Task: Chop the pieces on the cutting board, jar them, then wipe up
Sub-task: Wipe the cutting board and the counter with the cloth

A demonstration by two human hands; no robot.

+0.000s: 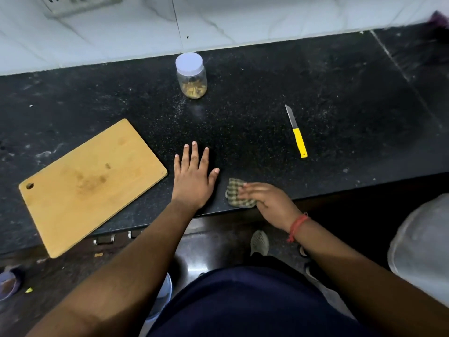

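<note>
A bare wooden cutting board (pixel 90 186) lies at an angle on the black counter (pixel 243 122), its near corner over the front edge. A clear jar (pixel 191 76) with a white lid stands near the back wall, chopped brown pieces inside. A yellow-handled knife (pixel 297 133) lies to the right, blade pointing away. My left hand (pixel 194 176) rests flat on the counter, fingers straight and spread, just right of the board. My right hand (pixel 264 199) presses on a folded checked cloth (pixel 237 194) at the counter's front edge; the hand is motion-blurred.
White marble-look wall tiles (pixel 218 23) run behind the counter, with a socket plate (pixel 80 3) at the top left. A grey rounded object (pixel 422 244) sits low on the right. Below the counter are the floor and a shoe (pixel 260 243).
</note>
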